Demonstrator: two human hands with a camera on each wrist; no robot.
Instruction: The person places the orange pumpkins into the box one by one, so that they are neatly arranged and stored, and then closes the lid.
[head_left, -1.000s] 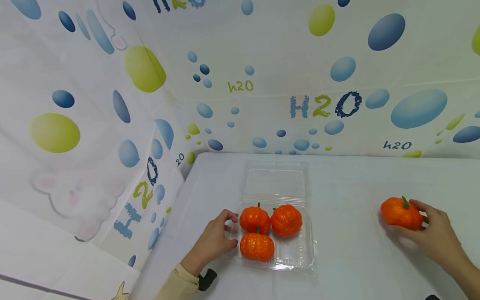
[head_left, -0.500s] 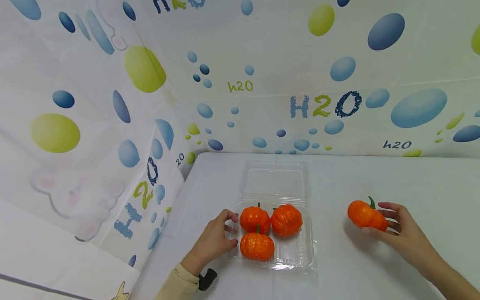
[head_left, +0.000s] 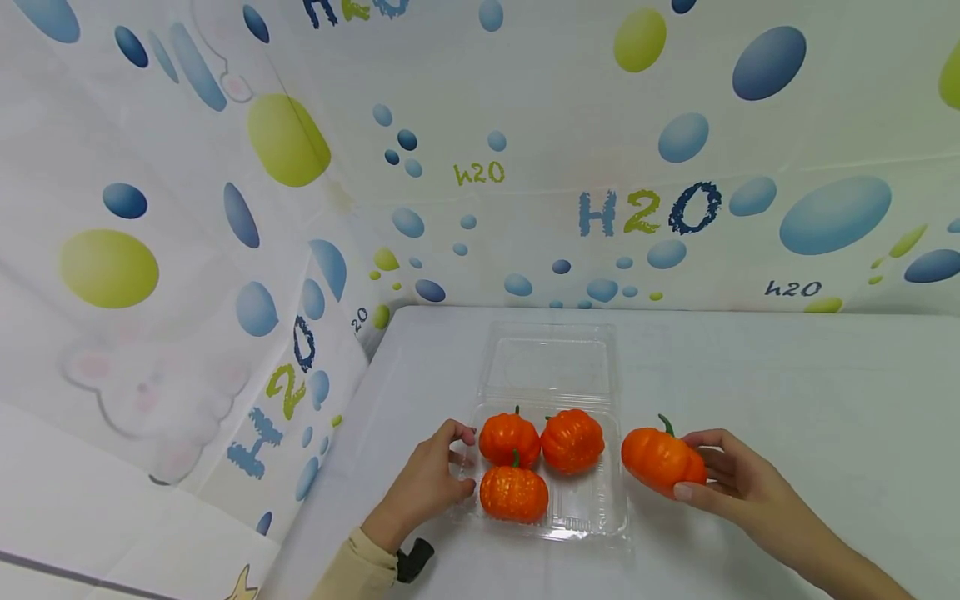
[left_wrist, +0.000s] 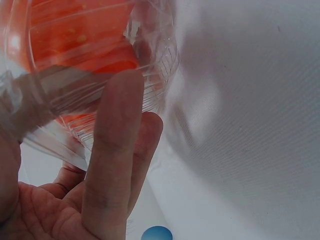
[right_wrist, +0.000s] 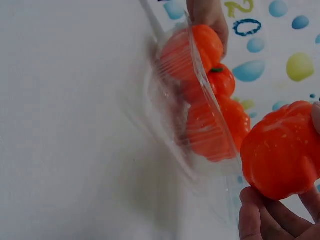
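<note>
Three shiny orange toy pumpkins with green stems lie in a clear plastic clamshell container (head_left: 588, 512): one at the back left (head_left: 508, 439), one at the back right (head_left: 572, 442) and a speckled one in front (head_left: 514, 493). My left hand (head_left: 427, 479) holds the container's left side, thumb and fingers at its rim and wall; the left wrist view has fingers (left_wrist: 115, 150) against the ribbed plastic. In my right hand (head_left: 738, 479) another orange pumpkin (head_left: 660, 458) is held between thumb and fingers, tilted, just right of the container and above the table.
The container's lid (head_left: 551, 367) lies folded back behind the base. A white cloth covers the table (head_left: 795, 367). Printed sheeting (head_left: 525, 217) with blue and green dots rises at the back and left.
My right hand has carried its pumpkin leftward, from the right part of the table to beside the container. The left hand and the container have stayed in place.
</note>
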